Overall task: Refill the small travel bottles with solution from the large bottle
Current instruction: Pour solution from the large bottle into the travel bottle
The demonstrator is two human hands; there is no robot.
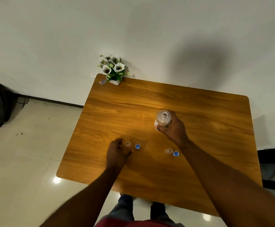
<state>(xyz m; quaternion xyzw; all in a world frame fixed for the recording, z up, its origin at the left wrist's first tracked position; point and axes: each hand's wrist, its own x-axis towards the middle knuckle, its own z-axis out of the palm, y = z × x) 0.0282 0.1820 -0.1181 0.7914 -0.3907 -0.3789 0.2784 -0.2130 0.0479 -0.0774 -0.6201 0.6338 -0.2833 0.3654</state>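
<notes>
Nearest me are the person's two bare forearms, reaching out over the wooden table (198,99) from its near edge. The left hand (117,152) is curled round a small clear travel bottle (128,143) standing open near the middle of the table, with its blue cap (137,146) lying just beside it. The right hand (172,128) grips a large translucent bottle of pale solution (163,118), uncapped and upright, fingers wrapped about its lower body, further back on the table. A second small clear travel bottle (168,151) stands open by the right forearm, its own blue cap (175,153) touching or nearly so. I'd judge the big bottle fairly full, so weighty and a bit slick; holding it round the middle seems wise for a slow tilt. The little ones look light and tippy, best pinched low while filling. A pot of white flowers (113,68) sits at the far corner.
</notes>
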